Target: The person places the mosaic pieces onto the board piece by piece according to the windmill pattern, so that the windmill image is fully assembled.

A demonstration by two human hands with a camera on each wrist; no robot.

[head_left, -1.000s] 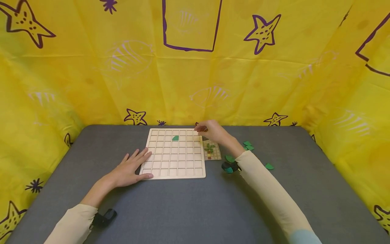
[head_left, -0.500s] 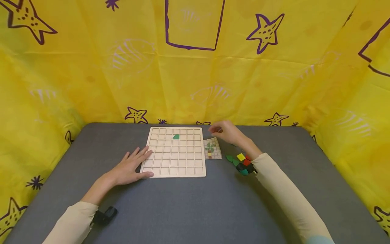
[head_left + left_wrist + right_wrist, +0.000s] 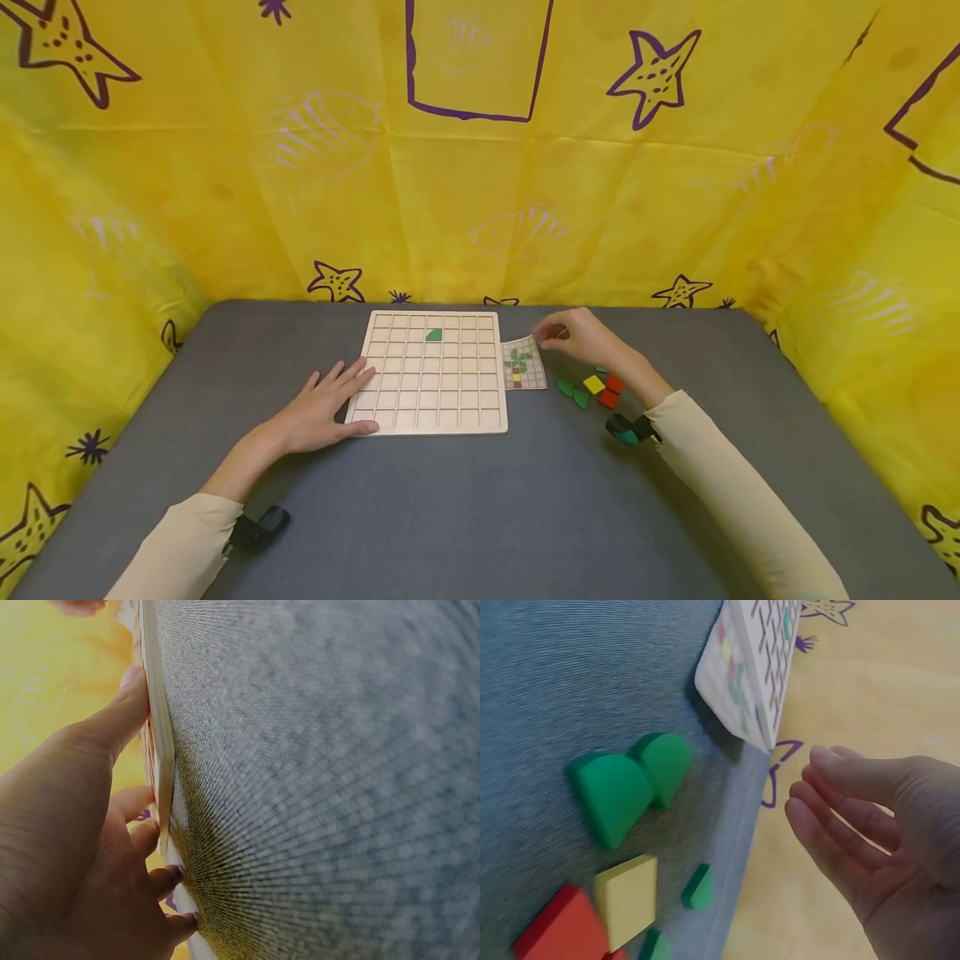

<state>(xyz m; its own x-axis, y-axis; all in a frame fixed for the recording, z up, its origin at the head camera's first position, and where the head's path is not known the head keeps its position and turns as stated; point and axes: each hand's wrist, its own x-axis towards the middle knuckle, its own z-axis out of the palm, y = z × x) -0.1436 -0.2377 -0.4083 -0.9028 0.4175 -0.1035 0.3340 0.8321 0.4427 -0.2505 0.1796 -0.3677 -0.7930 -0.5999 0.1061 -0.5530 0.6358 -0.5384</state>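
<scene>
A pale wooden grid board (image 3: pixel 427 406) lies on the grey table. One green quarter-round tile (image 3: pixel 434 335) sits in a cell near its top. My left hand (image 3: pixel 321 414) rests on the board's left edge with fingers spread; its thumb lies at the near corner. Just right of the board, a pattern card (image 3: pixel 532 373) shows a green, brown and yellow figure on a grid. My right hand (image 3: pixel 581 335) hovers by the card's far right corner. In the right wrist view, its loosely bent fingers (image 3: pixel 810 825) have nothing between them.
Beneath the right forearm lie loose pieces: green tiles (image 3: pixel 580 398), a yellow square (image 3: pixel 594 385) and red squares (image 3: pixel 609 399). A yellow curtain (image 3: pixel 450 192) printed with sea creatures hangs behind the table (image 3: pixel 420 517) and along its sides.
My right hand has moved right, from over the board's far right corner to beside the card, uncovering the card and the yellow and red pieces. The left hand keeps its place.
</scene>
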